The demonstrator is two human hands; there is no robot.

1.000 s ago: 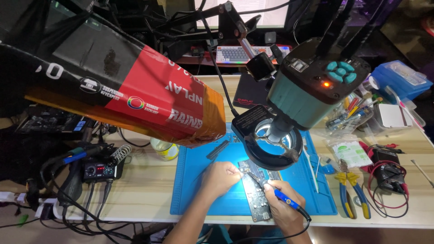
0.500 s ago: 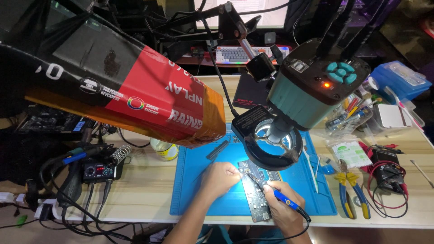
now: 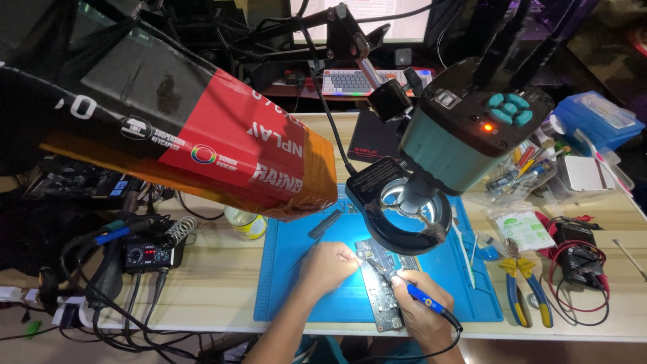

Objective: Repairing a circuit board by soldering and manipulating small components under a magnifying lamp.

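Head view: the right hand (image 3: 419, 303) is closed around a blue-handled soldering iron (image 3: 411, 293), its tip lowered onto a long narrow circuit board (image 3: 379, 286). The left hand (image 3: 328, 265) is curled with fingertips pinched at the board's upper end; whether it grips anything small cannot be told. The board lies on a blue work mat (image 3: 296, 269) on the wooden tabletop (image 3: 202, 296), just below a microscope ring light (image 3: 404, 216). Yellow-and-blue pliers (image 3: 522, 286) lie right of the mat, and a soldering station (image 3: 145, 255) stands to the left.
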